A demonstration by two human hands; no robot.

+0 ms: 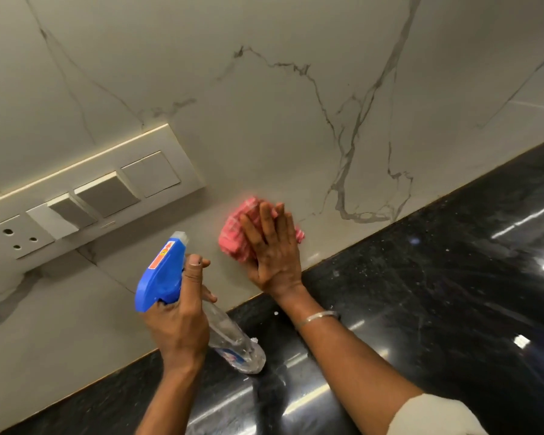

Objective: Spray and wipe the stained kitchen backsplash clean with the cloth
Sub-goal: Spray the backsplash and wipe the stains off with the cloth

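Pressing pink checked cloth (236, 237), blurred and half hidden, flat on grey-veined white marble backsplash (264, 120): right grip (272, 255), fingers straight.
Held in curled left grip (179, 318): clear blue-headed spray bottle (162, 277), neck hidden, over black surface (421, 293).

Pale, glossy marble-look wall tiling (264, 120) across the upper frame, streaked with thin grey veins. Set into it at left, a long cream rectangular switch plate (182, 158) with flat rocker switches (107, 197) and a round three-pin socket (16, 238) at its left end. Below, meeting the wall along a slanting seam, a polished black speckled stone bench (437, 293), marked with white flecks and bright streaked reflections of light (522, 224) at right.
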